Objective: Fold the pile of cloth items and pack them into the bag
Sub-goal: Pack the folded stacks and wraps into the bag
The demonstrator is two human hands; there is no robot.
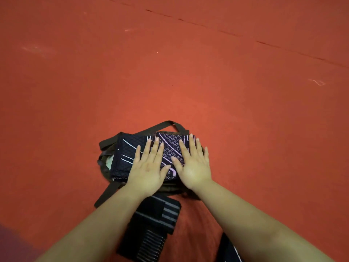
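Red carpet [170, 72] covers the whole floor around you. Near the middle of it lies a dark olive bag [105, 167] with brown straps [105, 193], and a folded dark patterned cloth [128, 148] with pale lines and small diamonds rests on top of the bag's opening. You press this cloth down with both hands. Your left hand [149, 167] lies flat on the near middle of the cloth, palm down, fingers spread and straight; it grips nothing. Your right hand [192, 163] lies flat just beside it on the right part of the cloth, also fully open with fingers stretched to the far edge, holding nothing. The two thumbs are close to each other, almost touching. Between your forearms, nearer to you than the bag, a second folded cloth [151, 224], black with grey stripes, lies on the carpet. At the near right, by your right forearm, a small part of another dark cloth [230, 250] shows at the edge.
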